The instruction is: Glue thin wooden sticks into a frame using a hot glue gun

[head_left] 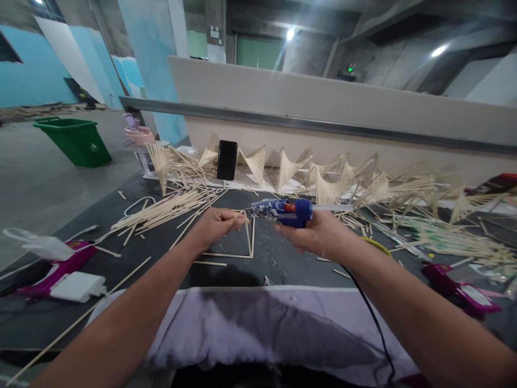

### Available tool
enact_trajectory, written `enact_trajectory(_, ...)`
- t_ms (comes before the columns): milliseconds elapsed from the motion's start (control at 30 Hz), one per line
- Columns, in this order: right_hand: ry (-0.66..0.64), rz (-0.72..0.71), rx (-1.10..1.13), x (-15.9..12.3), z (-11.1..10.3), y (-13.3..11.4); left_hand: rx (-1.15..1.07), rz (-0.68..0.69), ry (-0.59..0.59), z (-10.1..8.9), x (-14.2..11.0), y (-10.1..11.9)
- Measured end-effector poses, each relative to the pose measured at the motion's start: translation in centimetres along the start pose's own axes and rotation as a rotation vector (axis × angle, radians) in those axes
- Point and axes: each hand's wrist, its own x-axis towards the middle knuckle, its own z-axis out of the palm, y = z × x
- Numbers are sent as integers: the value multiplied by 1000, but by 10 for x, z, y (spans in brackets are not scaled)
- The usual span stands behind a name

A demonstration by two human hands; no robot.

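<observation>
Now the left hand pinches the stick frame while the right hand grips the glue gun, nozzle best kept steady.

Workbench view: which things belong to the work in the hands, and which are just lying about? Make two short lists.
Belong, it seems:
blue glue gun, in right hand
stick frame, at left hand
loose sticks
stick fans

Just about, probably:
black phone, upright
green bin
white adapter
</observation>
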Motion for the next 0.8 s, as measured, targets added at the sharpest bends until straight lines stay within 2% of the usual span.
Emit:
enact_trajectory(500, -61, 29, 13, -1, 0, 9, -16, 46, 2, 1, -1, 1)
enact_trajectory(800, -34, 22, -4, -4, -5, -11, -30, 40, 8, 1, 1, -6)
